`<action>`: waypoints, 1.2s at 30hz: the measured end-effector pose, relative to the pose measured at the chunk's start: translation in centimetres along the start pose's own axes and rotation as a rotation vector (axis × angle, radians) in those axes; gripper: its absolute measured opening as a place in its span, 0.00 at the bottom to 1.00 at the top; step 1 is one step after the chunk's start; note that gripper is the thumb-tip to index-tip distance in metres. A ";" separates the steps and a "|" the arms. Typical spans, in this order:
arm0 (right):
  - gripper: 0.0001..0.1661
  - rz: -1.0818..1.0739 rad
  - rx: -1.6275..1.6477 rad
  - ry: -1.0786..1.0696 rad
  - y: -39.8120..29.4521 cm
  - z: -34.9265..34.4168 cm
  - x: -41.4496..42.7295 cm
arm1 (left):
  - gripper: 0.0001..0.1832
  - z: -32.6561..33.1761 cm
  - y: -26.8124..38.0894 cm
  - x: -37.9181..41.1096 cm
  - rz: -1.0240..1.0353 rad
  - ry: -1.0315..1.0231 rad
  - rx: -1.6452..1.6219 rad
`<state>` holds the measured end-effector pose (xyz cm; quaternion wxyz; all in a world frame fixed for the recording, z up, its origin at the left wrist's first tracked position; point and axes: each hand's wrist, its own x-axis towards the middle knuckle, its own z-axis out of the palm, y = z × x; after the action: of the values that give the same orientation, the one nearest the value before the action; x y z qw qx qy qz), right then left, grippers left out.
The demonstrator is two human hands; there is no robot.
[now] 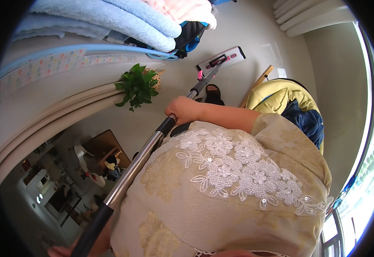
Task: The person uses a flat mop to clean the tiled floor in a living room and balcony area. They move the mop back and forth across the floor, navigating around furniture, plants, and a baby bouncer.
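My right hand (pixel 183 110) is wrapped around the metal pole (pixel 135 167) of a flat mop, by a black collar. From there the pole slants down to a white, rectangular mop head (pixel 235 55) with pink parts, flat on the floor. At the lower left, my left hand (pixel 60 251) is at the black upper grip (pixel 92 229) of the same pole. Skin shows on both sides of that grip; the frame's edge cuts off the rest of the hand. My foot in a black sandal (pixel 213 91) stands near the mop head.
A leafy potted plant (pixel 138 85) stands by the door frame (pixel 61 114) on the left. Light blue plush fabric (pixel 135 24) hangs at the upper left. To the right, a wooden-legged chair (pixel 259 82) holds yellow and navy cloth (pixel 302 119). A window (pixel 363 186) lies beyond.
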<state>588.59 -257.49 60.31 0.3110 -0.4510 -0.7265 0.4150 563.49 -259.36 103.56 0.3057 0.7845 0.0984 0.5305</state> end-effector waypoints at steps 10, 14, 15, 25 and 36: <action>0.17 0.103 -0.235 0.481 -6.0 10.9 -2.4 | 0.08 -13.8 1.3 -10.9 0.139 -0.200 -0.477; 0.18 0.286 -0.345 0.756 -1.5 11.2 -3.9 | 0.03 -12.6 -3.7 -14.7 -0.104 -0.485 -0.699; 0.17 0.336 -0.347 0.729 0.0 10.4 -4.7 | 0.04 -11.6 -5.5 -15.0 -0.195 -0.540 -0.690; 0.10 0.416 -0.345 0.420 3.3 16.4 -4.0 | 0.16 -15.3 -8.4 -22.5 -0.272 -0.452 -0.822; 0.10 0.126 -0.128 0.142 -5.0 27.3 2.9 | 0.14 -31.4 -0.9 -21.9 -0.178 -0.773 -0.779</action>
<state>562.92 -264.92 52.36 0.3054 -0.5430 -0.6977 0.3536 526.47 -257.42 93.97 0.6306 0.7398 -0.1582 0.1733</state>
